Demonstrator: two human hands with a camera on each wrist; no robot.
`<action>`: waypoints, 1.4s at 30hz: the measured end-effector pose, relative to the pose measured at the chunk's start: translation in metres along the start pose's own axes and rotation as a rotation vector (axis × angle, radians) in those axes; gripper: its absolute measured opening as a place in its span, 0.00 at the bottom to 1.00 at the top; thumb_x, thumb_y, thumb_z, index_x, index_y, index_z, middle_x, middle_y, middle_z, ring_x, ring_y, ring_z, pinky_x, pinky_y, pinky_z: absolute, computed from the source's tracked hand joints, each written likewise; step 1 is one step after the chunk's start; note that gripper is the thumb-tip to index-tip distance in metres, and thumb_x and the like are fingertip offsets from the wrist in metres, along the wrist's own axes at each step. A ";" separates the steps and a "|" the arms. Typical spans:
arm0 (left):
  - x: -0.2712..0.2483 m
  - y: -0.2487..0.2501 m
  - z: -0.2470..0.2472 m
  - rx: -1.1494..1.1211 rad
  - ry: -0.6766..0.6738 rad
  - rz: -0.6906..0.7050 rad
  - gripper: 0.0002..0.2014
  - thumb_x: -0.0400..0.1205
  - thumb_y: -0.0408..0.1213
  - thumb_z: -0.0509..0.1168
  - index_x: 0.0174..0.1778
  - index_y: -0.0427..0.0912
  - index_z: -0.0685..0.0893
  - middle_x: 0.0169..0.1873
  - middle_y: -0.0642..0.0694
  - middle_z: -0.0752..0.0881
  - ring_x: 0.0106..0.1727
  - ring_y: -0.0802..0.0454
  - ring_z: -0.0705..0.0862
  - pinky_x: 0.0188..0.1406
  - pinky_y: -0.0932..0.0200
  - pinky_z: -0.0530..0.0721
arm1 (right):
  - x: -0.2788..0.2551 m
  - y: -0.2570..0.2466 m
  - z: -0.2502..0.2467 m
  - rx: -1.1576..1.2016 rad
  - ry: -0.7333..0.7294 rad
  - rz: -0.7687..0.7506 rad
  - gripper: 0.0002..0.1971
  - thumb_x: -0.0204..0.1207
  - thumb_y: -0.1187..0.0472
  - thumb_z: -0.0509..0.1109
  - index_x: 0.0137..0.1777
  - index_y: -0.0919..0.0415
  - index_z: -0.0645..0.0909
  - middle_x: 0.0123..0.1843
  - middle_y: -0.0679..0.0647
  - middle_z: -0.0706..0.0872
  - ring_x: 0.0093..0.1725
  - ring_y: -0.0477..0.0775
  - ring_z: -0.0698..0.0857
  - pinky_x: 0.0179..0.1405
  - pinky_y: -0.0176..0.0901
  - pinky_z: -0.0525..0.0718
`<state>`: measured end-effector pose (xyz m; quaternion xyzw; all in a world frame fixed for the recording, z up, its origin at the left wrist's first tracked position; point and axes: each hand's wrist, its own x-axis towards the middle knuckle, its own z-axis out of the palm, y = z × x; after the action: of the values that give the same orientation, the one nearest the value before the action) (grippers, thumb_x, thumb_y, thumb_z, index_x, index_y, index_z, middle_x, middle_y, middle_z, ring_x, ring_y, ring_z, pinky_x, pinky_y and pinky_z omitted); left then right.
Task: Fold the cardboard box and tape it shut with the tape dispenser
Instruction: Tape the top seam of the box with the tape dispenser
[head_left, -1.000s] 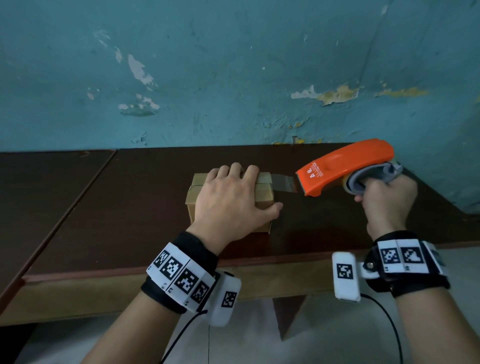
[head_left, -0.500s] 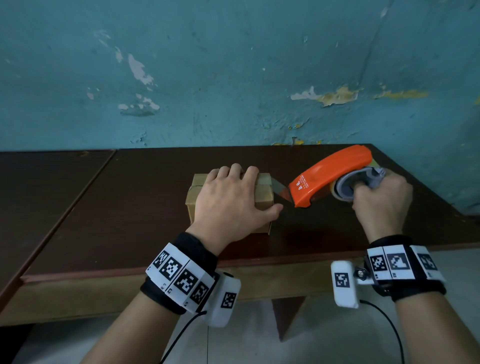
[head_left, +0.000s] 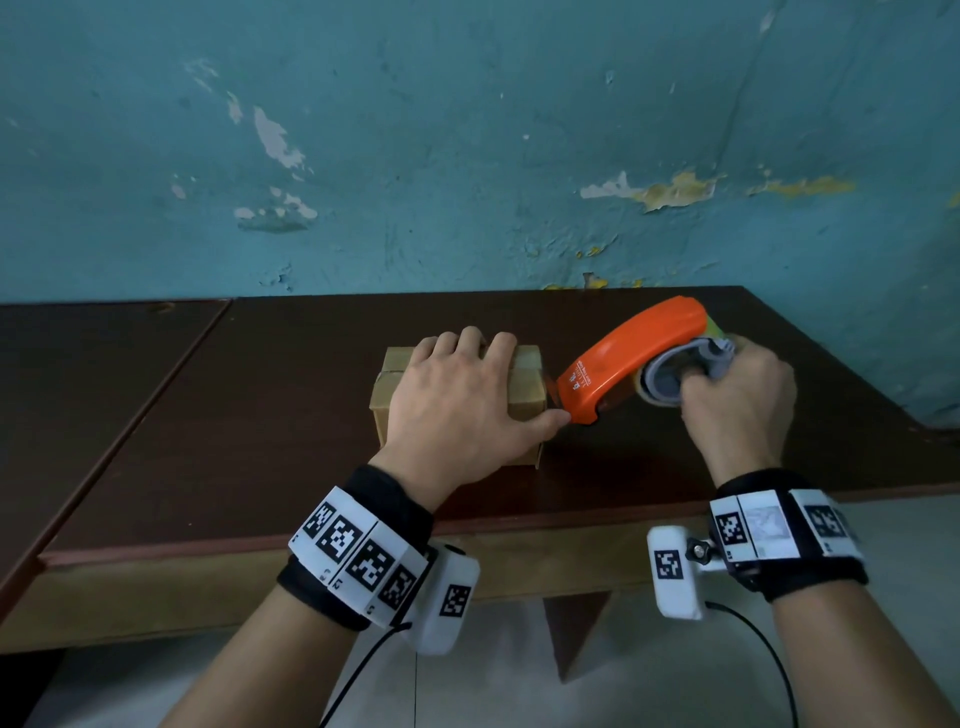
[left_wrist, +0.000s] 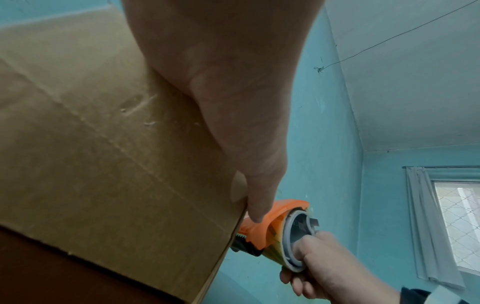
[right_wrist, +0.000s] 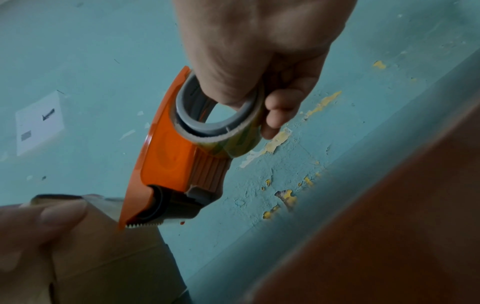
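A small brown cardboard box (head_left: 524, 395) stands closed on the dark wooden table (head_left: 260, 415). My left hand (head_left: 457, 400) lies flat on its top with fingers spread, the thumb at the box's right edge. My right hand (head_left: 737, 400) grips the grey ring handle of the orange tape dispenser (head_left: 628, 358). The dispenser tilts down to the left, its toothed front end against the box's upper right edge. In the right wrist view the dispenser (right_wrist: 179, 156) has its serrated blade at the box (right_wrist: 109, 246) corner, beside my left thumb. The left wrist view shows the box's side (left_wrist: 103, 154) and the dispenser (left_wrist: 270, 226).
A teal wall (head_left: 467, 156) with peeling paint stands right behind the table. A second dark table (head_left: 78, 364) adjoins on the left. The table's front edge (head_left: 519, 525) runs just behind my wrists. A curtained window (left_wrist: 446, 226) shows in the left wrist view.
My right hand brought the dispenser left and down from a stretched strip of tape until its front end reached the box's right edge. The left hand stayed on the box top.
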<state>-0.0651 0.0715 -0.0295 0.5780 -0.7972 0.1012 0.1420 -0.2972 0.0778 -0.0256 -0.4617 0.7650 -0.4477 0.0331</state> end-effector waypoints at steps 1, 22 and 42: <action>0.000 0.000 0.000 -0.001 -0.003 0.001 0.47 0.74 0.84 0.49 0.75 0.50 0.77 0.63 0.45 0.86 0.67 0.42 0.84 0.75 0.44 0.76 | -0.001 -0.001 0.001 -0.001 -0.002 -0.008 0.10 0.80 0.67 0.73 0.45 0.51 0.78 0.42 0.50 0.81 0.44 0.53 0.81 0.45 0.47 0.78; 0.000 0.004 0.000 0.033 -0.010 -0.006 0.48 0.72 0.85 0.53 0.75 0.49 0.77 0.63 0.43 0.85 0.67 0.40 0.83 0.75 0.42 0.76 | -0.022 -0.027 0.018 0.481 -0.021 -0.086 0.25 0.72 0.66 0.70 0.70 0.47 0.78 0.56 0.47 0.86 0.55 0.45 0.87 0.55 0.47 0.88; -0.003 0.003 -0.002 0.005 0.004 -0.003 0.46 0.72 0.82 0.59 0.76 0.48 0.77 0.62 0.42 0.85 0.66 0.39 0.83 0.76 0.42 0.73 | -0.055 -0.055 0.051 0.970 0.059 0.062 0.51 0.58 0.52 0.90 0.78 0.48 0.63 0.67 0.44 0.78 0.63 0.37 0.84 0.55 0.34 0.88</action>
<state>-0.0670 0.0759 -0.0288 0.5794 -0.7958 0.1040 0.1422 -0.2054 0.0755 -0.0368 -0.3572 0.4820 -0.7645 0.2361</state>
